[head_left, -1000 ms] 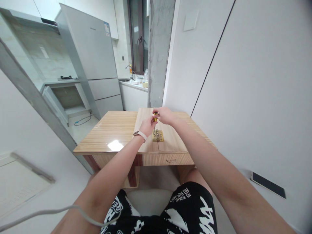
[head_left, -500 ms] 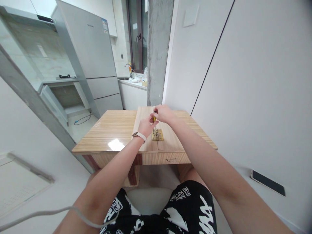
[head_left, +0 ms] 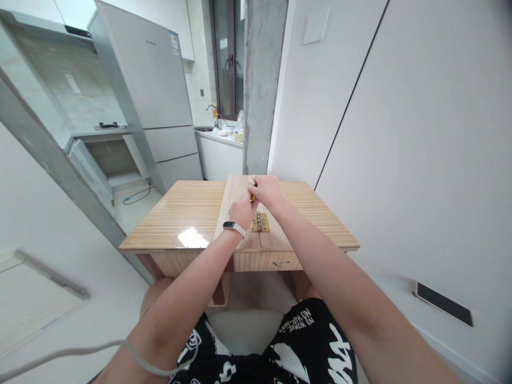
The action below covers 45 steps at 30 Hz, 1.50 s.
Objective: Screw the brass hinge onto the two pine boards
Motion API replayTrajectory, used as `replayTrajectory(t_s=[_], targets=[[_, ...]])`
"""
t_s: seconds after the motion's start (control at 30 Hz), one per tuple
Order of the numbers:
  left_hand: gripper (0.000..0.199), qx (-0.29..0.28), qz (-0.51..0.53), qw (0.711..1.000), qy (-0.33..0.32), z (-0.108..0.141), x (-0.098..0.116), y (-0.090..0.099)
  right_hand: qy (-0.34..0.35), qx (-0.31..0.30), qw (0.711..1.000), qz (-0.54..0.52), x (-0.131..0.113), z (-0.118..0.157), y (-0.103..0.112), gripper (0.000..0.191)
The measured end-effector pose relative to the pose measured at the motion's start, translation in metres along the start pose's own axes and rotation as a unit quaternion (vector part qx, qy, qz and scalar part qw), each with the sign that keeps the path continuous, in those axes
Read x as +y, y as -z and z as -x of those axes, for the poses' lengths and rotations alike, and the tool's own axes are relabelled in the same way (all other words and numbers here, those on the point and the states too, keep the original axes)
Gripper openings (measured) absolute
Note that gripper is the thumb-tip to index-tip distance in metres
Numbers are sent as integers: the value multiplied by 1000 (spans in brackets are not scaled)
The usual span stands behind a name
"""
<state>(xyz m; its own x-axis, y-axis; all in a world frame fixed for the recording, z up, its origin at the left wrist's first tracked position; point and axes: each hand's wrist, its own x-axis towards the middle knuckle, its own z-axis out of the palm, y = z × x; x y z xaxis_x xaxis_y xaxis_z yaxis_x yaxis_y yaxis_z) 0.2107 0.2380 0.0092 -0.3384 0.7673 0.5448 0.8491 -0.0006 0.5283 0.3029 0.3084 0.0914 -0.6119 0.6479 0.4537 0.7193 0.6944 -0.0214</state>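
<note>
My right hand (head_left: 267, 189) is closed around the top of a small yellow and black screwdriver (head_left: 253, 197), held upright over two pale boards (head_left: 239, 186). Just below it, my left hand (head_left: 243, 212), with a white-strapped band on the wrist, has its fingers pinched at the tool's lower part; the tip is hidden. Nearer to me, a brass hinge (head_left: 260, 222) lies across the seam between the boards, partly beside my left hand. The boards rest on a striped wooden table (head_left: 172, 218).
A drawer with a handle (head_left: 281, 263) is in the table's front. Behind stand a grey pillar (head_left: 262, 85), a silver fridge (head_left: 160, 80) and a sink counter (head_left: 220, 152). A white wall is on the right. A cable (head_left: 80, 350) crosses the lower left.
My left hand has turned and shifted slightly right, closing in around the screwdriver's lower part. My right hand has rotated a little at the top. The view has shifted slightly.
</note>
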Motion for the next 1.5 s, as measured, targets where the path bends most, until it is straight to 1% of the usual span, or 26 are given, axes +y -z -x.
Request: replayTrajectory(t_s=[0.07, 0.13, 0.2, 0.3, 0.33, 0.4, 0.5, 0.63, 0.73, 0.8, 0.9, 1.03, 1.13, 1.2, 1.3, 1.37, 1.5], targets=[[36, -4, -12, 1000, -10, 2, 1, 0, -21, 6, 1000, 7, -1, 1, 0, 43], [37, -13, -15, 1000, -18, 2, 1, 0, -23, 0, 1000, -2, 1, 2, 1, 44], [36, -23, -16, 999, -18, 1, 0, 0, 7, -10, 999, -37, 5, 3, 2, 41], [33, -29, -11, 999, -15, 0, -3, 0, 88, -26, 989, -119, 14, 3, 4, 24], [32, -27, -6, 1000, -15, 0, -4, 0, 107, -34, 984, -140, 16, 3, 4, 22], [31, -23, 4, 1000, -17, 0, -6, 0, 121, -52, 978, -162, 19, 2, 6, 24], [32, -25, 5, 1000, -11, 1, -8, -1, 111, -65, 980, -150, 17, 1, 9, 22], [35, -40, 0, 999, -10, 1, -5, -1, 106, -60, 988, -97, 12, -3, 11, 17], [36, -42, -5, 999, -15, 1, -3, -1, 97, -71, 991, -57, 12, -6, 11, 17], [36, -43, -9, 999, -15, 2, -3, 0, 87, -78, 993, -35, 13, -7, 10, 21], [32, -39, -12, 999, -12, 5, -4, 0, 76, -66, 995, -15, 12, -8, 7, 31], [26, -17, 20, 1000, -8, 6, -7, 0, 63, -55, 996, -1, 6, -9, 4, 37], [21, 7, 74, 997, 6, 1, -9, 1, 38, -42, 998, 3, 0, -9, 1, 37], [17, 13, 101, 995, 20, -4, -9, 3, 15, -32, 999, 1, -2, -8, -2, 36], [11, 18, 105, 994, 30, -12, -8, 7, -14, -23, 1000, -4, -4, -5, -7, 36], [11, 21, 95, 995, 24, -15, -8, 9, -25, -17, 1000, -6, -4, -4, -9, 37], [10, 13, 111, 994, 4, -17, -12, 9, -22, -27, 999, -17, 0, -4, -7, 41]])
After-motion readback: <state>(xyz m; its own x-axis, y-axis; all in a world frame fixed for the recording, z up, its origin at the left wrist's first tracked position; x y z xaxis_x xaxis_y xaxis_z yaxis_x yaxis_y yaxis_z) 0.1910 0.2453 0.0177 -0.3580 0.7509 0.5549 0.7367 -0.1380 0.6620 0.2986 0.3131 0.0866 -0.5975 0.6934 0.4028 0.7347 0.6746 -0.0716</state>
